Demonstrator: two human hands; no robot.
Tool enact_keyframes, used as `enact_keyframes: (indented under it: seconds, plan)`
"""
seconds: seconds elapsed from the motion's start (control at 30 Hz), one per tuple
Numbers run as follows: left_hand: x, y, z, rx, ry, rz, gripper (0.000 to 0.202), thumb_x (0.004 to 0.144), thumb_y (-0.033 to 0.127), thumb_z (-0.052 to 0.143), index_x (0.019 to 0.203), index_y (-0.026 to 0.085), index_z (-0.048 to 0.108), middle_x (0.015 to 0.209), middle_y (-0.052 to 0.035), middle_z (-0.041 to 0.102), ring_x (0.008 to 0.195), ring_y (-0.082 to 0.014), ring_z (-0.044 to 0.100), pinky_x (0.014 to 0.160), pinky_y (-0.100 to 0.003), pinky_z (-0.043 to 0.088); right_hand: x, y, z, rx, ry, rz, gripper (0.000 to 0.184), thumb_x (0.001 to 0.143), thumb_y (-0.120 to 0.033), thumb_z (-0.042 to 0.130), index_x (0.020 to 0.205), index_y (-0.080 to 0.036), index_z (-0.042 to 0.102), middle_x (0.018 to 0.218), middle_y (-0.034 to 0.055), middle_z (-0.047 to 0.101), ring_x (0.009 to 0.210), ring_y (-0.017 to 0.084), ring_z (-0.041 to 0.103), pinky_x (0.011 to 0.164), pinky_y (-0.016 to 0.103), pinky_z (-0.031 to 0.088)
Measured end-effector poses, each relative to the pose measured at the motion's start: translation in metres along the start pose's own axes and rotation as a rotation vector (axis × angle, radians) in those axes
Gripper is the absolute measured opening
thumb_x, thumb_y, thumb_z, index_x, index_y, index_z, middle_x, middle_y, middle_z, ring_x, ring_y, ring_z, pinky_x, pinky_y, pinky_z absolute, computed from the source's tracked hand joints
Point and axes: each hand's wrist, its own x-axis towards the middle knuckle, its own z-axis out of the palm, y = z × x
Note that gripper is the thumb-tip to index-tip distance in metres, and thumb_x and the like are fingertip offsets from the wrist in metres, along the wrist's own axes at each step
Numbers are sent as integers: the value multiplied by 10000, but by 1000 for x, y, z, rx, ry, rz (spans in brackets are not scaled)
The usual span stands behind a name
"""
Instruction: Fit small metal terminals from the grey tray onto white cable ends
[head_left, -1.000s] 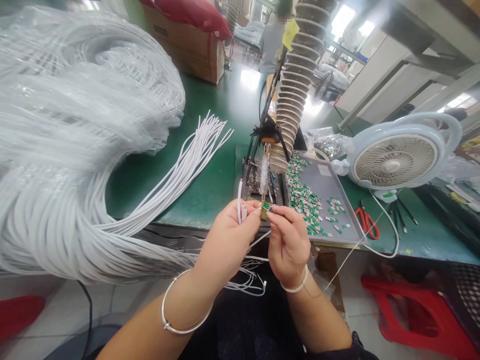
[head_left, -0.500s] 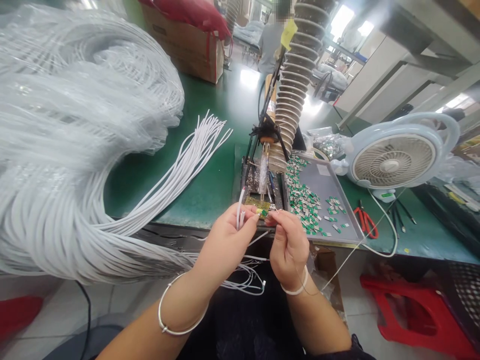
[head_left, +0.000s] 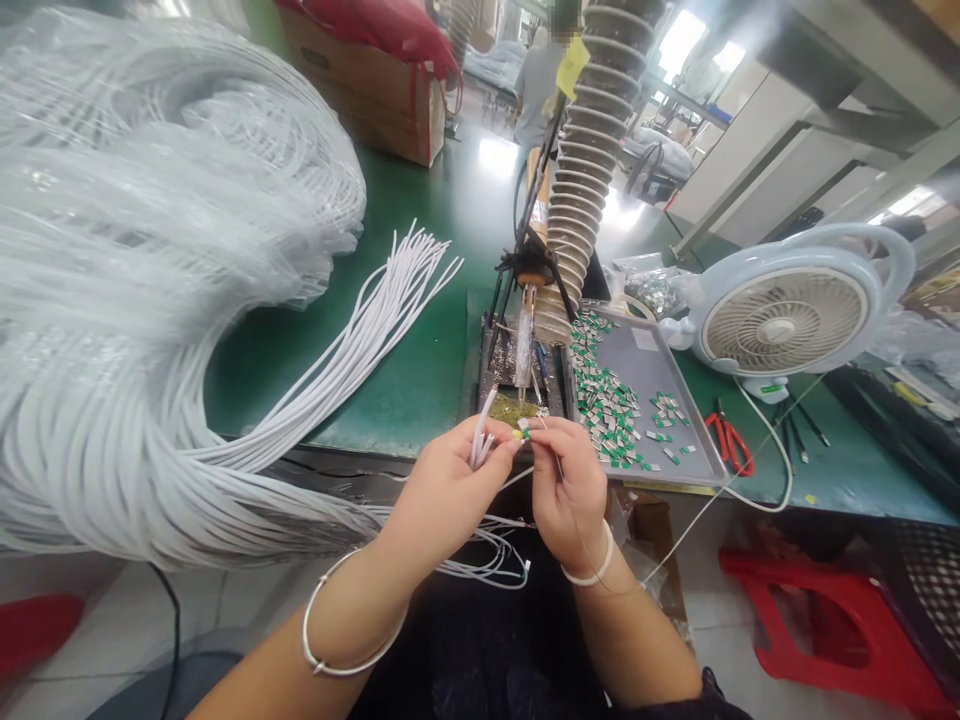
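My left hand (head_left: 454,490) is closed around a few white cables (head_left: 482,428), whose cut ends stick up past the fingers. At its thumb tip shows a small yellow bit (head_left: 517,435). My right hand (head_left: 570,485) is closed in a pinch on a small green-and-silver connector board (head_left: 524,426), right where the two hands' fingertips meet. A thin wire runs down across the right wrist; its path inside the fist is hidden. Just beyond the fingertips, a soldering iron (head_left: 527,340) points down from a stand over a yellowish sponge-like pad (head_left: 506,408).
A grey tray (head_left: 701,440) of green-and-silver boards lies to the right, beside red-handled pliers (head_left: 726,440) and a fan (head_left: 780,310). A large white cable bundle (head_left: 187,250) covers the left. A ribbed hose (head_left: 589,170) hangs behind the iron. A person (head_left: 534,90) stands far back.
Both hands have shifted slightly, the right one moving left and its fingertips closer to the left thumb. The connector board has turned and now sits at the right fingertips.
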Motion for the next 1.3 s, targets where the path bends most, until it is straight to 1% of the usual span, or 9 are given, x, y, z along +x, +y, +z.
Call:
enact_keyframes:
  seconds: [0.13,0.27,0.33,0.43,0.57,0.77,0.93,1.1,1.3]
  plan:
    - [1,-1,2,-87,-4,17,134,784,296,546,696,196,526,821,-19,618,776,-169,553,732,-290,407,-3,-1,0,47,-15,-6,262,858,-77,413,1057,-184,545,968,87,643,951,179,615,801,366,544]
    - [3,0,3,-120,54,16,130,758,268,567,665,197,510,837,-20,616,778,-168,566,723,-287,417,-10,-1,1,133,43,117,314,864,-82,398,1141,-184,505,992,83,650,876,154,652,757,318,570]
    - [4,1,3,-131,69,25,127,749,260,574,659,193,514,840,-19,618,752,-161,565,711,-283,422,-12,0,1,157,69,153,305,866,-86,405,1128,-192,519,985,74,657,851,148,658,748,314,575]
    - [6,3,2,-131,72,36,116,752,259,573,674,191,522,824,-7,617,715,-144,554,693,-271,421,-12,1,2,160,81,103,286,856,-69,422,1063,-202,567,981,66,664,905,163,644,787,351,565]
    - [8,5,3,-131,71,56,130,759,254,569,660,190,513,822,8,607,729,-131,545,694,-252,409,-8,2,3,161,75,44,289,843,-51,443,1049,-203,577,991,72,663,971,176,623,799,364,557]
    - [10,8,2,-139,71,42,136,764,268,570,669,183,521,814,17,600,619,-99,488,610,-233,378,-2,2,5,124,85,23,256,858,-94,440,1039,-207,580,988,79,661,955,183,634,795,375,552]
    - [10,9,1,-156,87,38,140,761,267,577,666,179,523,845,23,609,500,-61,408,505,-219,318,2,0,6,125,92,19,240,853,-87,452,1014,-205,586,971,77,661,939,181,635,790,376,547]
    - [10,9,0,-156,76,64,154,782,261,561,664,183,500,846,31,602,482,-51,371,477,-215,290,4,-1,6,129,86,9,247,844,-63,456,1010,-195,585,977,80,655,948,175,626,797,367,540]
    - [7,10,-2,-142,79,77,147,784,258,563,674,182,504,860,21,605,494,-55,387,476,-220,296,5,-3,5,126,85,1,253,842,-58,454,1014,-194,580,982,78,655,949,173,623,795,363,539]
